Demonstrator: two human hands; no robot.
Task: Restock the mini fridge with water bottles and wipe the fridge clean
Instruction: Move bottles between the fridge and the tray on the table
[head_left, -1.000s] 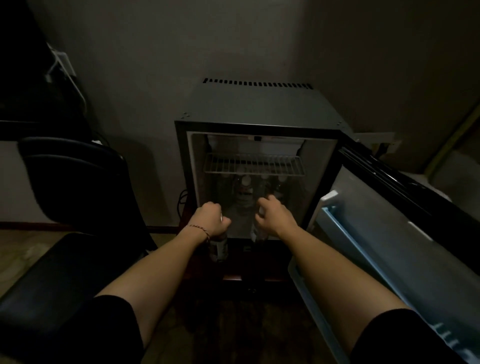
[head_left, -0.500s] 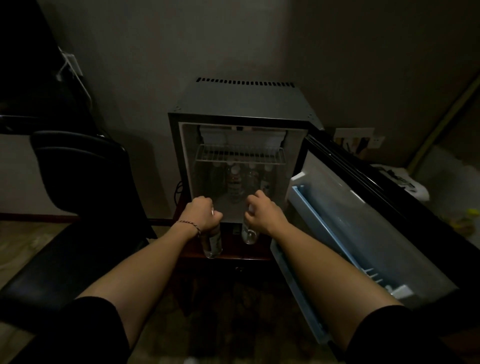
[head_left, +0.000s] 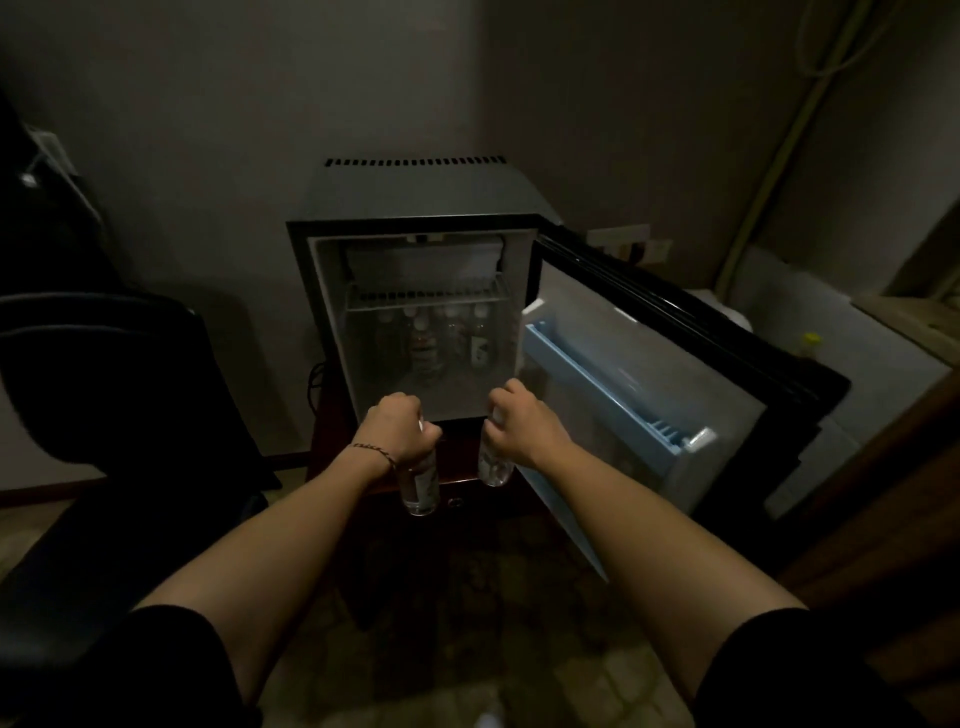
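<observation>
Your two bare forearms reached forward from short dark sleeves over a dim patterned floor (head_left: 467, 613). Your left hand (head_left: 397, 434), with a thin cord bracelet (head_left: 374, 451) at the wrist, had its fingers clenched round the top of a clear water bottle (head_left: 420, 488) that hung neck-up below the fist. Your right hand (head_left: 522, 426) gripped the neck of a second water bottle (head_left: 493, 465) in the same way, its body hanging down beneath the hand. Both bottles were held just in front of the lower edge of the mini fridge (head_left: 415, 197), outside the cabinet and apart from each other.

The fridge stood on a low dark wooden stand (head_left: 457, 501). Its door (head_left: 649, 374) was swung wide to your right, with a pale blue door shelf (head_left: 597, 384) running along the inner face. Inside, several bottles (head_left: 436, 343) stood in a row at the back of the lower compartment, under a wire rack (head_left: 426, 299); how many there were I cannot tell in the gloom.

A black chair (head_left: 98, 374) sat to the left of the fridge. A cable (head_left: 314, 382) showed between the fridge and the grey wall (head_left: 260, 104) behind.
</observation>
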